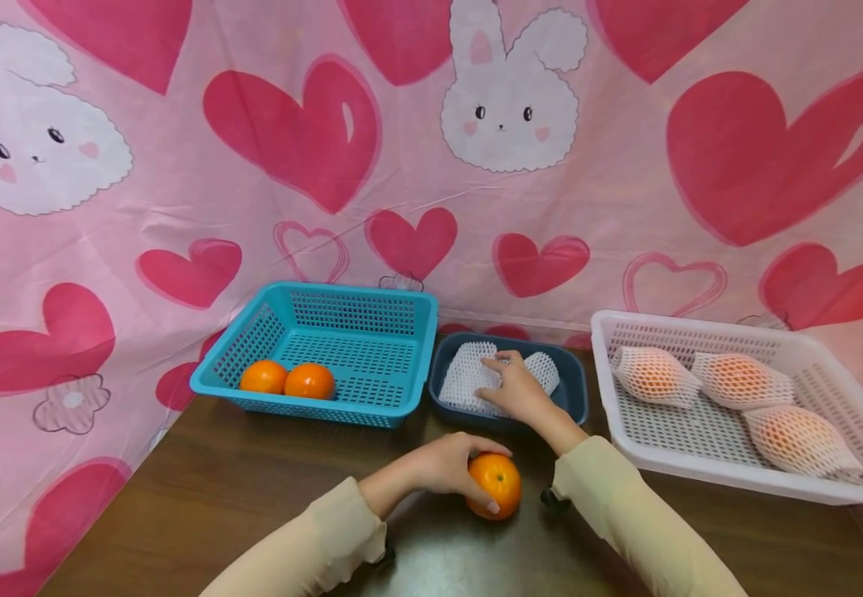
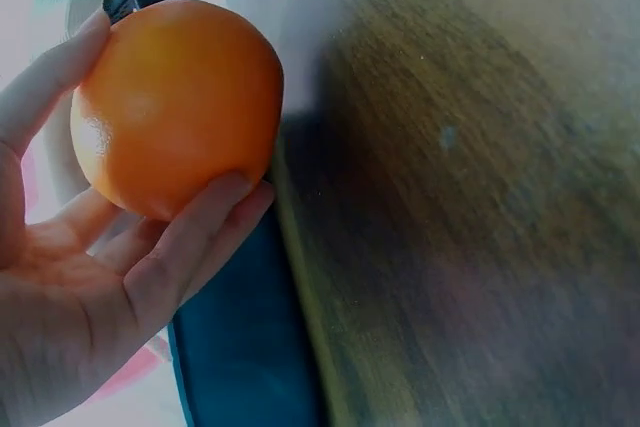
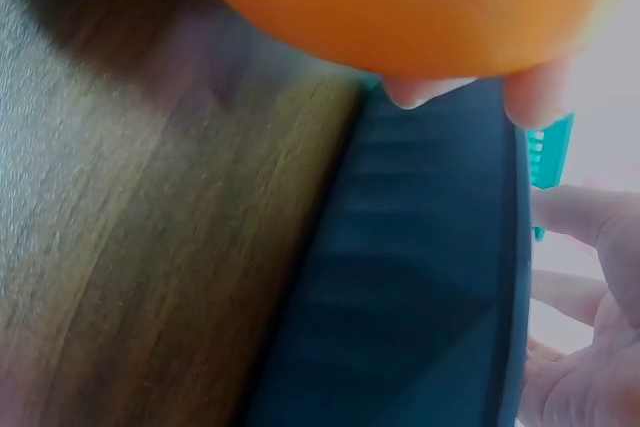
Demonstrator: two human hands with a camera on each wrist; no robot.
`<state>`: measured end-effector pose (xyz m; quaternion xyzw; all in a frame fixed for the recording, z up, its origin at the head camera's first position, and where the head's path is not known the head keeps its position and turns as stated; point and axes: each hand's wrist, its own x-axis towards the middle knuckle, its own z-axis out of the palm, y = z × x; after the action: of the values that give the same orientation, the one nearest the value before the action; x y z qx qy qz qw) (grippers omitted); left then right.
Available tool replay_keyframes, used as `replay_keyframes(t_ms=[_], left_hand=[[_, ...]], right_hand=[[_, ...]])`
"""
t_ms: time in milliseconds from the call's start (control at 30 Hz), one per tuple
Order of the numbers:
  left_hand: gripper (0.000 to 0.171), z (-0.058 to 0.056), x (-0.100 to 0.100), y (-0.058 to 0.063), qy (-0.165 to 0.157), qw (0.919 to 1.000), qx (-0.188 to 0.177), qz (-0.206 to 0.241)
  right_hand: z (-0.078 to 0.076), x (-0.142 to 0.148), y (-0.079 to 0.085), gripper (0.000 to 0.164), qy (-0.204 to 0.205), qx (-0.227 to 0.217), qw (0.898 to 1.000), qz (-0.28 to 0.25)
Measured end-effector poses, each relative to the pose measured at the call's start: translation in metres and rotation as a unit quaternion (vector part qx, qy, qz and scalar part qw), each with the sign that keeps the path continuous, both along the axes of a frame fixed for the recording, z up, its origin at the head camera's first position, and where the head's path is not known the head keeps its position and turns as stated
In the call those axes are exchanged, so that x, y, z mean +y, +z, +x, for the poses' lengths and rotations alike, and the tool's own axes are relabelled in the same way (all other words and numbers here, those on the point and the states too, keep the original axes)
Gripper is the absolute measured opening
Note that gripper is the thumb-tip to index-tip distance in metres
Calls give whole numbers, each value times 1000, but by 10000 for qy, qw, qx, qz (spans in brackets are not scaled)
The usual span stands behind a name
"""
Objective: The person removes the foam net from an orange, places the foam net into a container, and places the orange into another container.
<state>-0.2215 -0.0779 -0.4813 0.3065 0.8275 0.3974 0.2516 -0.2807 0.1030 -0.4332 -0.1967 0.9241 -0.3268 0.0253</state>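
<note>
My left hand [image 1: 440, 466] grips an orange [image 1: 498, 489] over the front of the table, thumb on the near side and fingers behind. In the left wrist view the orange [image 2: 185, 107] sits between thumb and fingertips. Further back, my right hand [image 1: 522, 394] reaches over the rim of a dark blue bin [image 1: 579, 394]. Its fingers are spread at a white foam net sleeve [image 1: 467, 377]; a second foam sleeve [image 1: 545, 371] lies to its right. The right wrist view has the bin's wall [image 3: 400, 237] hiding part of the right hand [image 3: 600, 337].
A turquoise basket [image 1: 394, 348] at the left holds two bare oranges [image 1: 309, 381]. At the right, a white basket [image 1: 610, 414] contains three oranges in foam nets [image 1: 744, 380]. Pink patterned cloth [image 1: 416, 149] hangs behind the wooden table [image 1: 200, 489].
</note>
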Motion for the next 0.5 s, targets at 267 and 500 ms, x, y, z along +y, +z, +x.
replay_keyframes(t_ms=[267,500], left_hand=[[63,19,-10,62,237,9994,261,65],[64,24,-21,99,573,9974,420,111]], right_hand=[[6,-4,9,49,68,61,9993,-361],[13,-13,16,44,165,29,9948,-1007]])
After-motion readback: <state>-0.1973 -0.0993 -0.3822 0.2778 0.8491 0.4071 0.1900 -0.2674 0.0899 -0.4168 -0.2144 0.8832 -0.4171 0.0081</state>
